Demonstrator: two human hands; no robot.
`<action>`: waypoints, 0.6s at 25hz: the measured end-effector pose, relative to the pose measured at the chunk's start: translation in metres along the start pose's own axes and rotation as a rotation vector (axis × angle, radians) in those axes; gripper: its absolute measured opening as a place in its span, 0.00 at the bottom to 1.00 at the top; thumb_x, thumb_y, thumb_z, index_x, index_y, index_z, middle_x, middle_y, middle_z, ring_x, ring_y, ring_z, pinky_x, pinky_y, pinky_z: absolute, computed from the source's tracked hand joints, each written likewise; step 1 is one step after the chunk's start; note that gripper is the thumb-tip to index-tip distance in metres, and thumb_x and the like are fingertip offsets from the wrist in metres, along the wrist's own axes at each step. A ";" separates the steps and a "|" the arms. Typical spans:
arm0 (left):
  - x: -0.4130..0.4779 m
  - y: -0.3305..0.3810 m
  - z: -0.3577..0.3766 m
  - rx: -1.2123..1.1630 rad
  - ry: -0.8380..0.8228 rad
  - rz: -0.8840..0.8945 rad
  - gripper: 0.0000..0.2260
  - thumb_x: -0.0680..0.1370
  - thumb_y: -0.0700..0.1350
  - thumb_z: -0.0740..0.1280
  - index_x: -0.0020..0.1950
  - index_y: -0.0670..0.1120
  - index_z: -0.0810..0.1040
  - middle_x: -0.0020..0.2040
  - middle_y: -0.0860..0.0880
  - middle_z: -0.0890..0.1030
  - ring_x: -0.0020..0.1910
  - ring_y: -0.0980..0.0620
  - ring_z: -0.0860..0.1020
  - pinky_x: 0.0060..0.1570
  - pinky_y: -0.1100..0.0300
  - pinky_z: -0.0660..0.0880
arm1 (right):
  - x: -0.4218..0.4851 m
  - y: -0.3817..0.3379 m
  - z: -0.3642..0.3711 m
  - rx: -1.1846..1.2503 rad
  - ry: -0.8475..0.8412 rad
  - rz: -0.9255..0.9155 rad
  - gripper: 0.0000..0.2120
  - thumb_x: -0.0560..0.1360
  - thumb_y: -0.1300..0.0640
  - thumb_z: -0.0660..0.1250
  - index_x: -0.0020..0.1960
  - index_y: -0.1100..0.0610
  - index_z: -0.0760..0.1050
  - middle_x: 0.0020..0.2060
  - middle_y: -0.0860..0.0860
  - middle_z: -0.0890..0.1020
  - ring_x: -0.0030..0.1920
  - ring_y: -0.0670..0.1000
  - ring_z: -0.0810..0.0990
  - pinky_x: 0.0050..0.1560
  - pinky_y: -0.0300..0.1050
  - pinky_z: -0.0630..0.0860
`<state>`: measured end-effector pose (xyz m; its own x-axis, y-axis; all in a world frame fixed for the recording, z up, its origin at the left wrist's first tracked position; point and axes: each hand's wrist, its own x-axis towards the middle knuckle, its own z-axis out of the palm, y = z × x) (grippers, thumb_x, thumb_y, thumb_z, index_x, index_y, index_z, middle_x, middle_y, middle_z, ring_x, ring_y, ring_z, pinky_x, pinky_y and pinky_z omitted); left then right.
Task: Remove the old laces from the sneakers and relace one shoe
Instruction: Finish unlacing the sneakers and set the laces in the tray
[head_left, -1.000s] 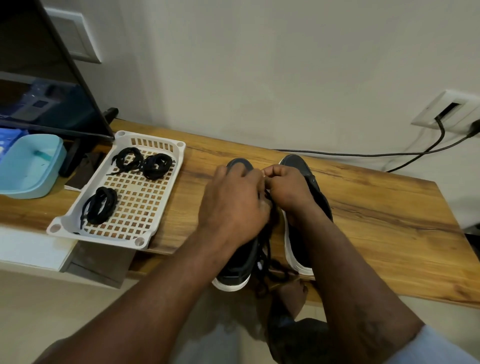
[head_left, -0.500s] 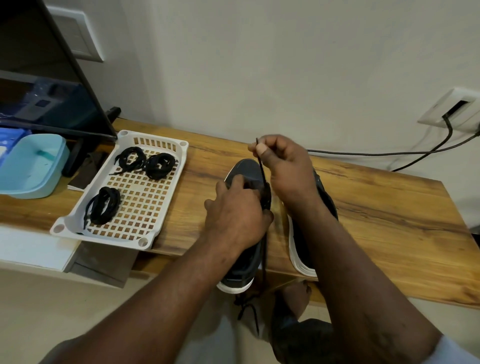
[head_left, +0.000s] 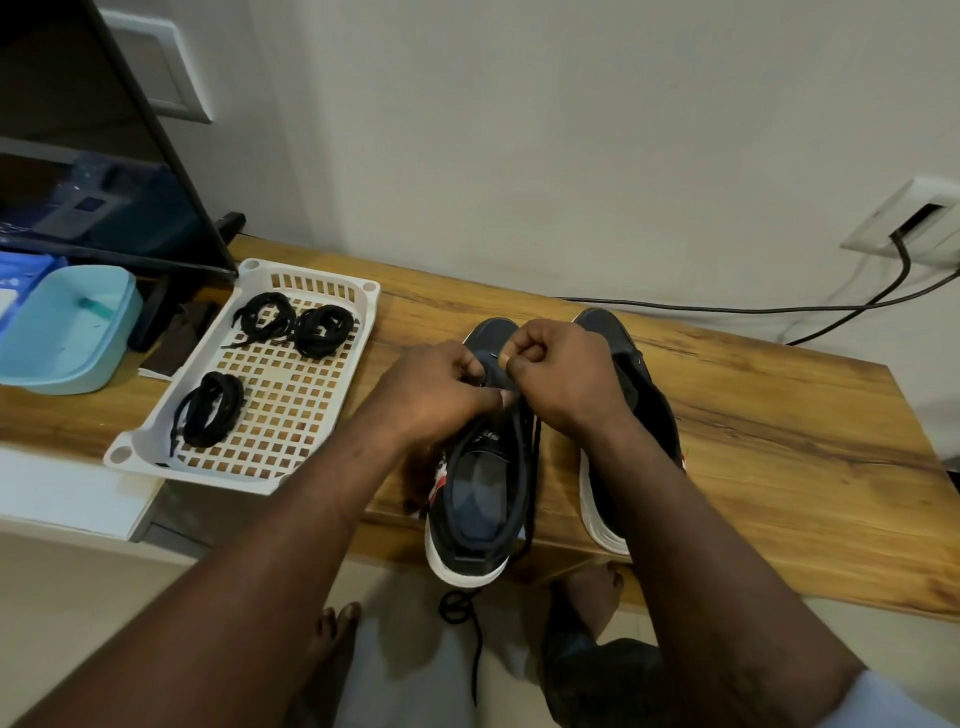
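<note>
Now the right hand (head_left: 566, 379), which half a second ago had drawn the black lace (head_left: 532, 467) high, is back down beside the left hand (head_left: 436, 400), pinching the lace tip while the left grips the sneaker (head_left: 478, 499) beneath both, likely starting the next eyelet.

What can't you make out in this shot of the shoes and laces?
Head view only:
- Eyelets of the sneaker being laced: covered by the left hand and right hand.
- Where the lace enters: hidden under them.
- The other sneaker: heel end behind the right forearm.
- The screen: cut off by the left edge.
</note>
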<state>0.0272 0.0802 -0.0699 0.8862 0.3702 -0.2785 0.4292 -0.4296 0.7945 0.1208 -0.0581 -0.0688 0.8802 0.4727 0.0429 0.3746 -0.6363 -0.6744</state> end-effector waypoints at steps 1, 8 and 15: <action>0.000 -0.001 0.003 0.062 0.027 -0.002 0.13 0.72 0.56 0.78 0.51 0.54 0.81 0.47 0.53 0.83 0.46 0.53 0.81 0.45 0.53 0.79 | 0.000 -0.001 0.000 -0.017 -0.022 0.003 0.08 0.74 0.61 0.69 0.41 0.50 0.83 0.35 0.43 0.84 0.38 0.42 0.82 0.40 0.40 0.76; 0.001 0.000 -0.004 -0.012 0.191 -0.012 0.14 0.78 0.51 0.66 0.39 0.43 0.84 0.38 0.42 0.84 0.41 0.39 0.83 0.44 0.42 0.83 | 0.000 -0.003 0.012 -0.116 -0.067 0.009 0.07 0.76 0.58 0.69 0.42 0.51 0.84 0.38 0.45 0.85 0.41 0.48 0.83 0.47 0.50 0.84; 0.003 -0.005 -0.012 -0.224 0.051 -0.036 0.13 0.80 0.45 0.65 0.42 0.39 0.82 0.42 0.39 0.84 0.47 0.39 0.83 0.55 0.36 0.81 | -0.003 -0.013 0.025 -0.239 -0.055 0.031 0.07 0.76 0.56 0.67 0.42 0.51 0.83 0.39 0.46 0.85 0.42 0.51 0.83 0.45 0.52 0.84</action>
<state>0.0257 0.0932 -0.0683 0.8587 0.4255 -0.2856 0.4058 -0.2242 0.8860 0.1060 -0.0360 -0.0785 0.8774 0.4794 -0.0197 0.4120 -0.7738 -0.4812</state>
